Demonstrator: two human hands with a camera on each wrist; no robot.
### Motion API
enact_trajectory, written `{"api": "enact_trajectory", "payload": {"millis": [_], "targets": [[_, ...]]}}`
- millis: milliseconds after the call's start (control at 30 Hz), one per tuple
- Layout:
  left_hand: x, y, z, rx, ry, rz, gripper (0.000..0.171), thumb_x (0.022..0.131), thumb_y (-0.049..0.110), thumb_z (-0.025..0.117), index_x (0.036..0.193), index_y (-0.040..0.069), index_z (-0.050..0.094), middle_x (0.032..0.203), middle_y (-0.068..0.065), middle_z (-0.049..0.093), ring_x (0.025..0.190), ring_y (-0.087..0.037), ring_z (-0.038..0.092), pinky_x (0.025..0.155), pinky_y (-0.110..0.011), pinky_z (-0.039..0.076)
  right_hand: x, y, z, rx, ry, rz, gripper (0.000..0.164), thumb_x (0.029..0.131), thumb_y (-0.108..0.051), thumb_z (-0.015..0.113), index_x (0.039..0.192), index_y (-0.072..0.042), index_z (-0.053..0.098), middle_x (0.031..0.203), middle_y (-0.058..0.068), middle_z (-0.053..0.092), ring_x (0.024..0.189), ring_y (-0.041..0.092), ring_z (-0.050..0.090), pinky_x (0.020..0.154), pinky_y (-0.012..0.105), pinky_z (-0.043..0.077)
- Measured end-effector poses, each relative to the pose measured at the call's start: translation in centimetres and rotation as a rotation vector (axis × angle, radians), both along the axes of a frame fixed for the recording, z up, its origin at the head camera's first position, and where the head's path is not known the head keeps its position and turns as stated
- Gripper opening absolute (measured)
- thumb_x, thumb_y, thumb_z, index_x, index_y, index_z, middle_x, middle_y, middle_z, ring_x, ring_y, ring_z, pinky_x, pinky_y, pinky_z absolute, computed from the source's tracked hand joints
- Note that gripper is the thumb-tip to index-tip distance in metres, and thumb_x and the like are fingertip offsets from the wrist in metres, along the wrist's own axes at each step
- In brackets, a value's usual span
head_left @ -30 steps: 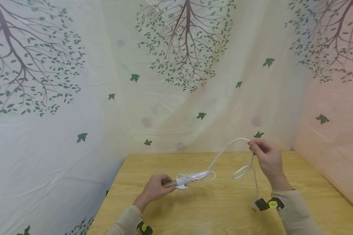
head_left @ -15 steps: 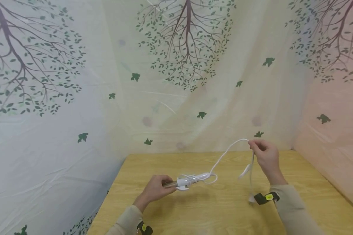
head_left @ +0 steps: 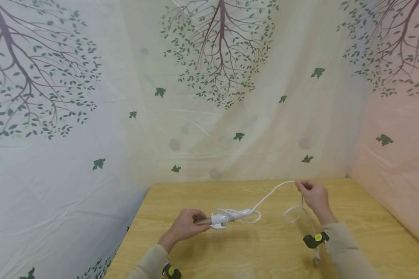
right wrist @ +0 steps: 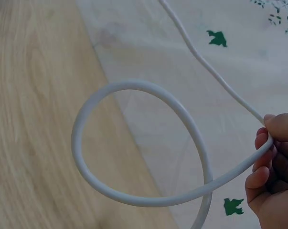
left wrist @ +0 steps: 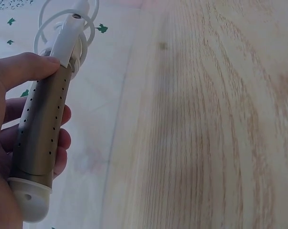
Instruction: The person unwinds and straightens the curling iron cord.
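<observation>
My left hand [head_left: 187, 224] grips a curling iron [left wrist: 41, 124] by its gold-brown barrel, which has rows of small holes and a white end cap. In the left wrist view the thumb lies along the barrel by the white clip lever. Its white handle [head_left: 237, 214] points right, with loops of white cord [head_left: 271, 193] round it. Higher up on the right, my right hand [head_left: 314, 195] pinches that cord between thumb and fingers. Below the pinch the cord makes a loose loop, large in the right wrist view, and its blurred plug [head_left: 315, 259] dangles near the right wrist.
Below both hands lies a wood-grain table [head_left: 258, 248]. Pale cloth [head_left: 202, 128] printed with trees and green leaf shapes hangs behind it and at both sides. A black strap mount [head_left: 312, 241] sits on the right wrist.
My right hand has come down a little, still pinching the cord. The hanging loop and the plug have swung about. The left hand with the curling iron has hardly moved.
</observation>
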State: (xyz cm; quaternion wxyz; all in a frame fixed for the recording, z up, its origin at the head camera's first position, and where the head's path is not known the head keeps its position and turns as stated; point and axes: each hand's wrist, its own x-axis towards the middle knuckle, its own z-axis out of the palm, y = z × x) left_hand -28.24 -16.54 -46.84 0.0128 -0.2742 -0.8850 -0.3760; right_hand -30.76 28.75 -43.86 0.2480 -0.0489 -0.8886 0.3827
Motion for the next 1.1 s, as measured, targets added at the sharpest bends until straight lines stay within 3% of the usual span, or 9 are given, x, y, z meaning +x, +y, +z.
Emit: {"api": "enact_trajectory", "payload": {"millis": [267, 467, 700, 1000, 1100], "targets": [[-0.3, 0.0, -0.1, 0.004, 0.012, -0.002, 0.025, 0.081, 0.038, 0.078, 0.093, 0.018, 0.073, 0.086, 0.008, 0.07, 0.072, -0.003, 0.061, 0.066, -0.023, 0.05, -0.6, 0.7, -2.7, 0.053, -0.086, 0.039, 0.032, 0.096, -0.031, 0.061, 0.093, 0.0, 0.071, 0.083, 0.012, 0.07, 0.073, 0.018, 0.059, 0.061, 0.029, 0.045], [-0.3, -0.1, 0.3, 0.029, 0.036, 0.004, 0.025, 0.081, 0.036, 0.078, 0.094, 0.015, 0.074, 0.086, 0.005, 0.071, 0.072, -0.004, 0.062, 0.066, -0.023, 0.051, -0.8, 0.7, -4.0, 0.161, -0.094, 0.126, 0.023, 0.093, -0.018, 0.064, 0.086, 0.002, 0.07, 0.077, 0.011, 0.069, 0.07, 0.019, 0.058, 0.061, 0.031, 0.045], [-0.4, -0.4, 0.6, 0.066, 0.046, 0.003, 0.026, 0.081, 0.033, 0.079, 0.096, 0.013, 0.073, 0.086, 0.003, 0.071, 0.071, -0.005, 0.061, 0.062, -0.023, 0.051, -0.4, 0.6, -5.0, 0.255, -0.152, 0.217, 0.019, 0.09, -0.015, 0.066, 0.078, 0.0, 0.069, 0.071, 0.005, 0.066, 0.064, 0.015, 0.054, 0.057, 0.03, 0.044], [-0.5, -0.9, 1.5, 0.076, 0.111, 0.072, 0.023, 0.08, 0.034, 0.079, 0.093, 0.015, 0.073, 0.081, 0.006, 0.069, 0.067, -0.004, 0.058, 0.059, -0.022, 0.049, 0.5, 0.3, -6.3, 0.158, -0.377, 0.257, 0.019, 0.092, -0.015, 0.064, 0.076, -0.003, 0.066, 0.069, 0.004, 0.06, 0.065, 0.018, 0.053, 0.056, 0.03, 0.044], [-0.6, -1.1, 2.0, 0.097, 0.122, 0.085, 0.023, 0.081, 0.033, 0.079, 0.094, 0.015, 0.073, 0.083, 0.006, 0.069, 0.068, -0.005, 0.059, 0.06, -0.023, 0.049, 0.8, 0.4, -6.9, 0.155, -0.411, 0.268, 0.019, 0.092, -0.015, 0.064, 0.076, -0.006, 0.066, 0.068, 0.003, 0.059, 0.064, 0.017, 0.053, 0.056, 0.03, 0.044]]}}
